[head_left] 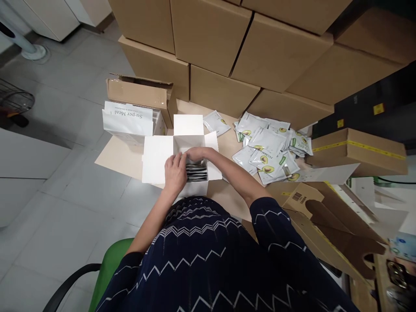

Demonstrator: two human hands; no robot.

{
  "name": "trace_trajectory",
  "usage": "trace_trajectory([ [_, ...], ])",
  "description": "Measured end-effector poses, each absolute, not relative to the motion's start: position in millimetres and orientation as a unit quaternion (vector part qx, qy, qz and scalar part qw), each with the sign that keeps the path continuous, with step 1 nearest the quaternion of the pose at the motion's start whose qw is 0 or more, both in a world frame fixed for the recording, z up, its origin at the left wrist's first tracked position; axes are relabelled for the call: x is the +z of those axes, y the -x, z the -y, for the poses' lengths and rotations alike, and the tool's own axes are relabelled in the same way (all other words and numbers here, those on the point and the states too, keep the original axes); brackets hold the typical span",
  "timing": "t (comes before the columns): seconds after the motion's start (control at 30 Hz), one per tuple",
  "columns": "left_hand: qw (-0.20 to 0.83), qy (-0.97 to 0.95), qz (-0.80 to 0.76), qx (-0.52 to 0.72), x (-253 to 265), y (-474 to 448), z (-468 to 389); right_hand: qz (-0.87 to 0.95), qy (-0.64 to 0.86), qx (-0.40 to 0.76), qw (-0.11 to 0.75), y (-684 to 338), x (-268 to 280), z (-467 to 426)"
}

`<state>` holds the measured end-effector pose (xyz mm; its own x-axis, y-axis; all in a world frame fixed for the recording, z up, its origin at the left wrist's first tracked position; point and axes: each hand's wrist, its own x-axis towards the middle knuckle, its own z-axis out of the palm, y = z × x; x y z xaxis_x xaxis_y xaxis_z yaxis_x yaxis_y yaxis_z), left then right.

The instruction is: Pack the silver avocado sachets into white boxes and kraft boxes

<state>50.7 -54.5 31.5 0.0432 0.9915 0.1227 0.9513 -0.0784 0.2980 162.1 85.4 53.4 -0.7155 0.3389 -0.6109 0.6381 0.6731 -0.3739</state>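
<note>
An open white carton (158, 158) stands in front of me with its flaps folded outward. Inside it, several thin sachets (197, 172) stand on edge in a row, packed toward the near side. My left hand (176, 174) is at the carton's left wall, its fingers bent and close together. From the right, my right hand (196, 154) reaches into the carton behind the row, near the left fingertips. Its fingers are curled and partly hidden, so what either hand pinches does not show. To the right lies a heap of white pouches with avocado pictures (268, 145).
A single pouch (216, 122) lies behind the carton. Left of it stand a printed white box (128, 119) and an open brown box (138, 93). Stacked brown cartons (209, 34) wall off the back. At right are an opened brown carton (338, 216) and a yellow-taped one (360, 149).
</note>
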Motion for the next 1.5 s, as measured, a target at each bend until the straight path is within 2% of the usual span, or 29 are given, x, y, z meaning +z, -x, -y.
trace_trajectory([
  [0.07,0.081,-0.713,-0.684,0.132,30.6,-47.9,38.6,-0.877,-0.296,-0.306,0.223,-166.7,60.0,-81.9],
  [0.1,0.086,-0.711,-0.687,0.12,29.7,-46.1,32.5,-0.875,-0.299,-0.338,0.178,-172.9,64.7,-81.1],
  [0.17,0.088,-0.711,-0.689,0.107,26.8,-42.4,25.2,-0.842,-0.315,-0.438,0.013,-196.1,73.5,-82.1],
  [0.23,0.082,-0.713,-0.688,0.111,23.2,-39.2,23.4,-0.746,-0.375,-0.513,-0.202,-234.0,75.1,-85.3],
  [0.3,0.078,-0.714,-0.685,0.121,19.8,-37.1,24.2,-0.623,-0.49,-0.498,-0.352,-282.2,63.9,-86.3],
  [0.33,0.079,-0.715,-0.684,0.125,18.6,-36.5,24.7,-0.579,-0.557,-0.463,-0.374,-307.3,53.2,-84.1],
  [0.37,0.081,-0.715,-0.683,0.126,17.8,-36.2,25.1,-0.554,-0.63,-0.419,-0.348,-331.3,39.8,-79.3],
  [0.4,0.084,-0.715,-0.683,0.126,17.5,-36.1,25.2,-0.544,-0.7,-0.37,-0.279,-352.7,24.4,-71.7],
  [0.47,0.088,-0.717,-0.68,0.122,17.8,-36.3,24.7,-0.532,-0.785,-0.308,-0.079,-383.7,-8.3,-48.8],
  [0.5,0.09,-0.719,-0.679,0.12,18.4,-36.5,24.2,-0.513,-0.804,-0.301,-0.008,-392.2,-23.8,-35.1],
  [0.53,0.092,-0.719,-0.678,0.12,18.9,-36.6,23.8,-0.492,-0.812,-0.312,0.04,-396.2,-37.7,-21.3],
  [0.6,0.097,-0.719,-0.677,0.121,20.0,-36.6,23.2,-0.452,-0.823,-0.336,0.073,-393.6,-59.8,2.6],
  [0.73,0.099,-0.718,-0.677,0.125,20.1,-36.1,23.0,-0.404,-0.859,-0.314,0.024,-373.2,-80.9,19.6],
  [0.87,0.092,-0.721,-0.676,0.12,19.8,-35.9,23.0,-0.394,-0.851,-0.347,-0.024,-364.3,-84.6,11.8],
  [1.17,0.108,-0.717,-0.677,0.125,22.8,-36.3,23.4,-0.381,-0.868,-0.312,-0.068,-359.6,-82.8,8.0],
  [1.33,0.108,-0.721,-0.675,0.116,24.1,-36.1,23.1,-0.363,-0.845,-0.387,-0.064,-355.3,-79.6,-4.7],
  [1.5,0.117,-0.723,-0.672,0.113,28.6,-36.9,23.3,-0.338,-0.803,-0.461,-0.171,-347.2,-67.9,2.2],
])
